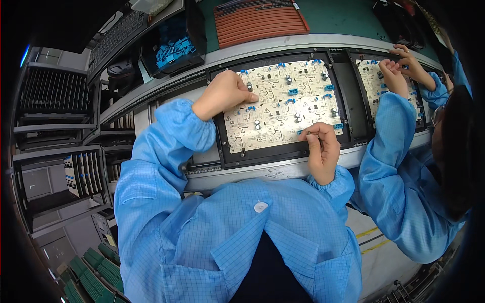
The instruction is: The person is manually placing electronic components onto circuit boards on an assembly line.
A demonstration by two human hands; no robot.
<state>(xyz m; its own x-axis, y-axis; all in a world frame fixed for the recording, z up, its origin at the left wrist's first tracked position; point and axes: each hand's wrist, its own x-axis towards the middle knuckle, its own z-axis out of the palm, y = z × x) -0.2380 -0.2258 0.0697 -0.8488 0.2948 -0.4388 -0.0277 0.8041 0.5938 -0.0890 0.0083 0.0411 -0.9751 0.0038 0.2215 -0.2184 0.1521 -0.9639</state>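
Note:
A cream-coloured circuit board lies in a black frame in front of me. Black capacitors and several blue connectors are seated on it. My left hand is closed over the board's upper left part, its fingertips down at the surface. What those fingers hold, if anything, is hidden. Above the board's lower right part, my right hand is closed in a pinch near a blue connector. Whatever is between that thumb and finger is too small to name.
A black bin of blue connectors stands at the back left, beside orange-red strips. To the right, a co-worker's hands are over a second board. Racks holding boards stand at left; metal rails border the frame.

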